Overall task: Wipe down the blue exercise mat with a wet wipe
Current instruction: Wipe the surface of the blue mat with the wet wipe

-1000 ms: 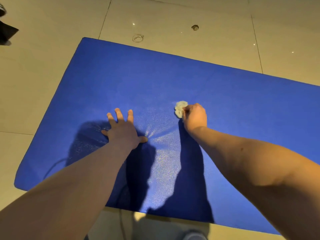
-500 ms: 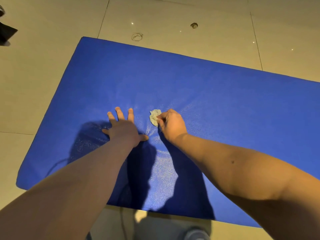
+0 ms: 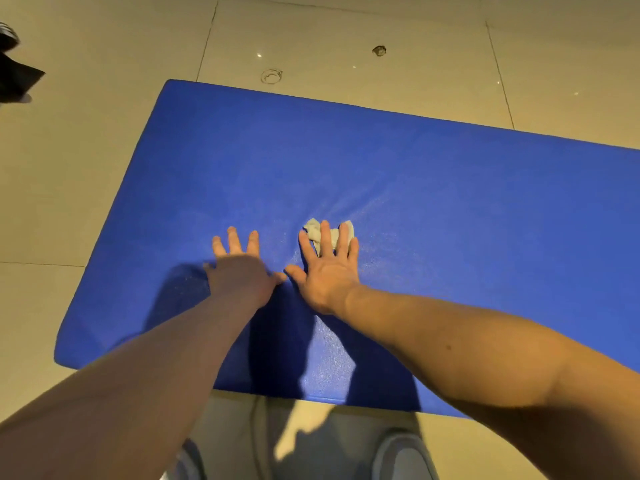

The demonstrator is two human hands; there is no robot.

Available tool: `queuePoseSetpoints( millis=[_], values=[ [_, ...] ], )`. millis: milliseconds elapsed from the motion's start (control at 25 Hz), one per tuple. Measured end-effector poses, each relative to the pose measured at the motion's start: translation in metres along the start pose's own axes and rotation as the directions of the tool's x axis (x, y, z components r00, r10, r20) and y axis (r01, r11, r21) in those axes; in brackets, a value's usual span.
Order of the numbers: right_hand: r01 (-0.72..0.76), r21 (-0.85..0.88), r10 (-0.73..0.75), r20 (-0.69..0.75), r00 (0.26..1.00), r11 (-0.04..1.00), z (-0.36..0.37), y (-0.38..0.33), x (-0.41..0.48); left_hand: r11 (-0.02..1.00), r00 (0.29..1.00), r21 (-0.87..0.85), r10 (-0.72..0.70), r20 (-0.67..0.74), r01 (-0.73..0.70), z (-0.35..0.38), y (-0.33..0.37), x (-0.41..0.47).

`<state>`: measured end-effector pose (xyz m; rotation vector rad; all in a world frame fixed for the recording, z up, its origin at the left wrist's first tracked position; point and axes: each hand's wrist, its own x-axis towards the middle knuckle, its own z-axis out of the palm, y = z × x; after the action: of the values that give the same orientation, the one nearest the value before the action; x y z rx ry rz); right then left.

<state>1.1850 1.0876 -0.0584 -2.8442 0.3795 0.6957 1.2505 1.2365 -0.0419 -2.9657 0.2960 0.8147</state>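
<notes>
Floor (image 3: 86, 188): glossy beige tiles, thin dark grout lines (image 3: 207, 39). On the far tiles, a ring-shaped mark (image 3: 271, 76) and, well apart to its right, a small dark blemish (image 3: 379, 50). A black object (image 3: 15, 81) is cut off at the left edge; grey shoe toes (image 3: 403, 455) show at the bottom edge.

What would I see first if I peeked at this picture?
The big blue exercise mat fills the middle, lying on the beige tiled floor. The left hand lies flat on it, and beside it the right hand presses a crumpled white wet wipe onto the mat.
</notes>
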Motion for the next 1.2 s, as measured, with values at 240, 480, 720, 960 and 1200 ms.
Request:
queuePoseSetpoints(
  millis=[240, 480, 720, 960, 1200],
  values=[
    [-0.048, 0.037, 0.052, -0.101, 0.993, 0.998, -0.010, 0.033, 0.015, 0.999, 0.997, -0.013, -0.043, 0.060, 0.044, 0.002, -0.011, -0.013],
    [-0.382, 0.138, 0.399, -0.127, 0.908, 0.914, -0.024, 0.107, 0.035, 0.998, 0.998, 0.006, -0.055, 0.042, 0.055, 0.004, -0.003, -0.011],
    [0.192, 0.240, -0.154, -0.167, 0.974, 0.952, -0.015, -0.005, 0.044, 0.999, 0.998, -0.029, -0.035, 0.042, 0.037, 0.003, -0.005, -0.011],
    [0.263, 0.050, -0.252, -0.152, 0.956, 0.964, -0.020, 0.044, 0.035, 0.999, 0.998, -0.035, -0.038, 0.047, 0.040, -0.001, -0.009, -0.013],
    [-0.188, 0.043, 0.192, -0.164, 0.968, 0.981, -0.017, 0.121, 0.014, 0.999, 0.999, -0.019, -0.031, 0.013, 0.032, 0.008, -0.014, -0.017]
  ],
)
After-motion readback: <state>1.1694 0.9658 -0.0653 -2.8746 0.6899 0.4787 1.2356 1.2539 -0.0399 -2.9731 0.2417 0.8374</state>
